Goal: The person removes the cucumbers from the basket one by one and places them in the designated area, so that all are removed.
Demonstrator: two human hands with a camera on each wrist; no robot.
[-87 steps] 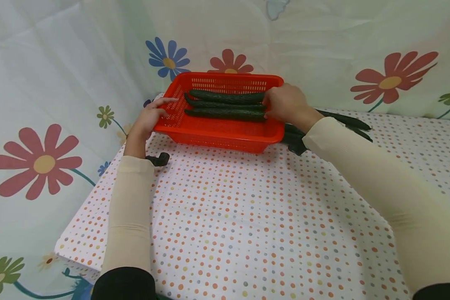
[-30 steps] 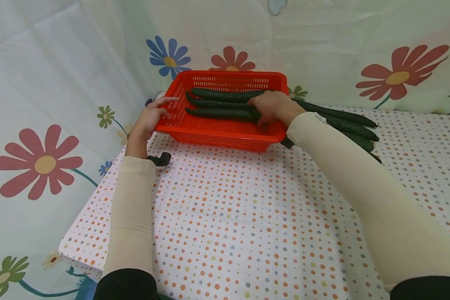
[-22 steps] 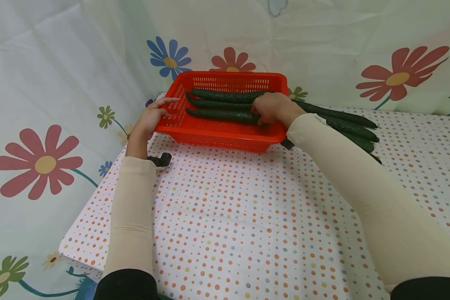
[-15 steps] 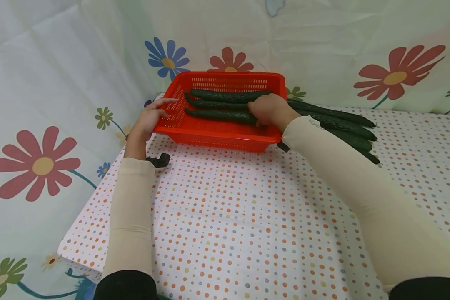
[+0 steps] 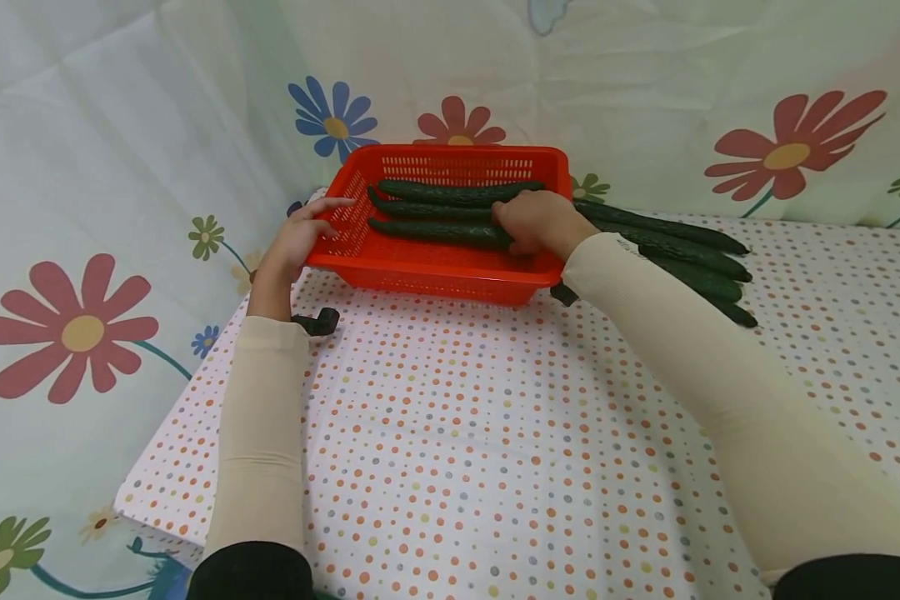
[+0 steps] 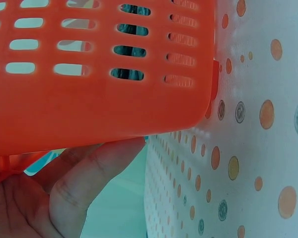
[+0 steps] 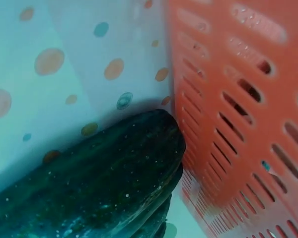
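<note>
A red plastic basket point(image 5: 435, 271) with slotted walls holds three long dark-green cucumbers: a back one point(image 5: 457, 194), a middle one point(image 5: 427, 210) and a front one point(image 5: 435, 232). My left hand point(image 5: 294, 237) grips the basket's left end, fingers over the rim; the left wrist view shows the thumb point(image 6: 84, 183) under the rim, against the outside. Inside the basket's right end, my right hand point(image 5: 540, 221) grips the front cucumber near its right end, which the hand hides. The right hand does not show in the right wrist view.
Several more cucumbers point(image 5: 682, 250) lie fanned on the dotted tablecloth point(image 5: 450, 433), right of the basket and partly behind my right sleeve. In the right wrist view their ends point(image 7: 104, 178) sit close beside the basket wall point(image 7: 223, 124). A flowered cloth point(image 5: 645, 108) hangs behind.
My right hand has moved left and further into the basket from its right end. More of the loose cucumbers shows at right. The left hand and the basket have hardly moved.
</note>
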